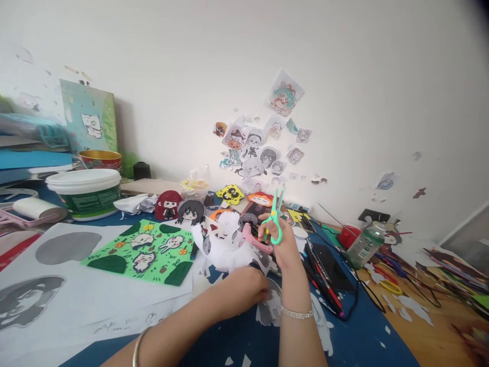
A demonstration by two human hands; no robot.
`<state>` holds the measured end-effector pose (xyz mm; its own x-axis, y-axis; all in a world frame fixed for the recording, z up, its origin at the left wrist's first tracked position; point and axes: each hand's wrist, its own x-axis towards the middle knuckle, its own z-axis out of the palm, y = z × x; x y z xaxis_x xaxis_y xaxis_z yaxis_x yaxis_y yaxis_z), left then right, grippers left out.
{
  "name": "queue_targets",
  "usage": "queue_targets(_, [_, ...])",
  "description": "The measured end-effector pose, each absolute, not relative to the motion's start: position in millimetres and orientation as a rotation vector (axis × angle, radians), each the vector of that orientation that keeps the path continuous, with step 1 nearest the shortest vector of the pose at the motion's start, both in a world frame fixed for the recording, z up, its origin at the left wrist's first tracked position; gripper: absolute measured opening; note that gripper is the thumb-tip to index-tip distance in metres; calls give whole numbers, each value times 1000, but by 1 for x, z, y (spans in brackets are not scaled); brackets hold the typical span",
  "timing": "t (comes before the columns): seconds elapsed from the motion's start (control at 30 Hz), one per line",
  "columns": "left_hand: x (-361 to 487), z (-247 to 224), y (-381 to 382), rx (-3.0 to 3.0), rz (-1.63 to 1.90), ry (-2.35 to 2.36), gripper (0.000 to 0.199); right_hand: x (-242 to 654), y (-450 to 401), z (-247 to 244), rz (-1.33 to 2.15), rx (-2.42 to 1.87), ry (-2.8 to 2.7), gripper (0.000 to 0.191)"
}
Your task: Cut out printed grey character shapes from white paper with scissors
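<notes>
and here, right hand (283,239) has fingers hooked round green scissors (274,220), blades up, over blue tabletop (214,339); left hand (250,289) beside grey paper cutout (270,310), grip hidden, can't tell.

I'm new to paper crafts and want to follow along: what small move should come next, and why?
Probably lower the turquoise-green scissors toward the grey-and-white printed paper by the left hand. The right hand holds them raised, blades pointing up and away from that paper, so they would need to come down before any cut there.
</notes>
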<state>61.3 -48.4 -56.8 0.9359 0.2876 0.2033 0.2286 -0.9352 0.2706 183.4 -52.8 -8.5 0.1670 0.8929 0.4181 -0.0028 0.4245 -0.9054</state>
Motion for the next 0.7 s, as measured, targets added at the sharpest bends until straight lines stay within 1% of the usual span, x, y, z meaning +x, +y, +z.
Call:
queue_targets(0.1, [63,-56,-53,2873,349,384,19,187,-54,-9,769,-929,-1226,36])
queue_targets(0.23, [67,-57,-55,2899,286,498,18,186,-53,-10,781,-920,-1258,35])
queue_targets(0.4, [75,-72,-50,2990,252,578,19,185,-53,-9,781,-922,-1260,37])
queue_targets(0.57, [77,-94,-44,3179,364,460,18,183,-53,-8,815,-920,-1262,36])
queue_targets(0.7, [77,-95,-44,3271,311,417,17,182,-54,-8,842,-913,-1267,34])
